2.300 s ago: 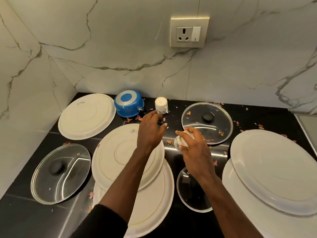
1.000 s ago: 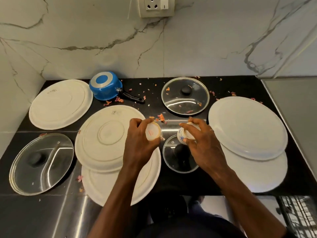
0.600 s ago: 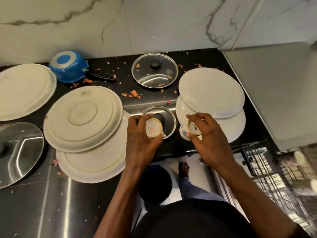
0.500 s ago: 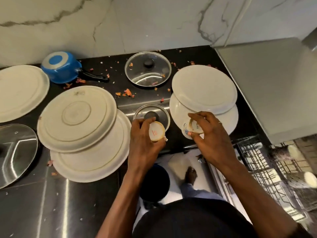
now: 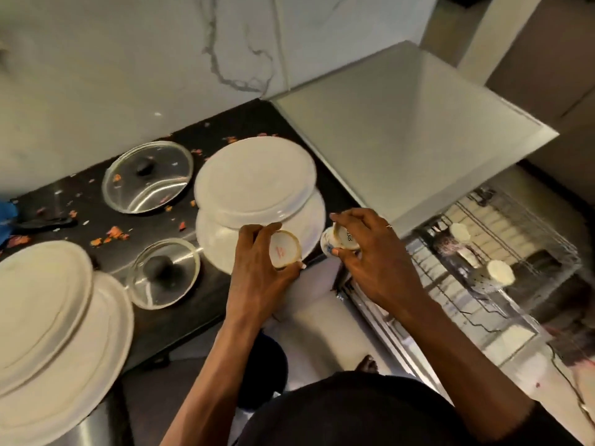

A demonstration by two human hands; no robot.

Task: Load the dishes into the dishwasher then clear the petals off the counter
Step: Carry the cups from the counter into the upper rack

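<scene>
A: What are the hands doing?
B: The left hand is curled round a small cream cup, its base turned up and showing a red mark. It's held over the front edge of the dark surface, just in front of the centre plates
A: And the other one?
B: The right hand pinches a lettered cup between thumb and fingers, just right of the first, between the surface's edge and the open dishwasher rack
A: Is anything in the rack?
B: Two pale cups stand in it, though they're blurred
A: What's lying on the surface?
B: Two stacks of upturned white plates: the centre one and the left stack. A large glass lid sits at the back and a small glass lid lies between the stacks. Petals are scattered around both lids. A blue pot is cut off at the left edge of view
</scene>
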